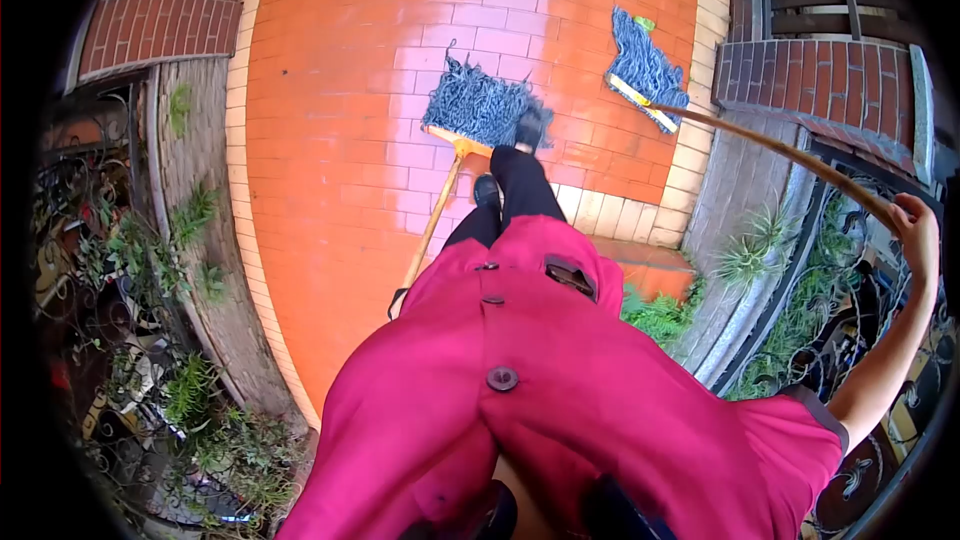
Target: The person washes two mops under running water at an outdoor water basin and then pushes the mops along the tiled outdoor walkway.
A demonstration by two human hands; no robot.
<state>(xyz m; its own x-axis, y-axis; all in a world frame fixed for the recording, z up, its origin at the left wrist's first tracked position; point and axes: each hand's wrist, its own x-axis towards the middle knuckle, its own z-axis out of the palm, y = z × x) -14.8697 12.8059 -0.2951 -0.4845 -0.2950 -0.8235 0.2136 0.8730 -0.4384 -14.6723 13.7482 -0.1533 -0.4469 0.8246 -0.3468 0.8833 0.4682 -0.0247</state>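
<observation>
At the right edge, my right hand (915, 230) is wrapped round the brown wooden handle of a mop. That mop's blue string head (645, 60) lies on the tiles at upper right, its yellow bar (630, 92) towards me. A second blue mop (475, 105) is spread on the floor in front of my feet. Its orange bar joins a wooden handle (440, 205) that runs down and disappears behind my magenta smock (430, 370). My left hand does not show. One blurred shoe (532, 128) is at the second mop's right edge, perhaps touching its strands.
Shiny orange tiles (330, 140) reflect light. Low brick walls (160, 35) stand on both sides, with plants (190, 390) and ironwork beyond. A brick step (640, 265) with a fern (660, 318) lies right of my legs. Something small and green (644, 24) touches the right mop's strands.
</observation>
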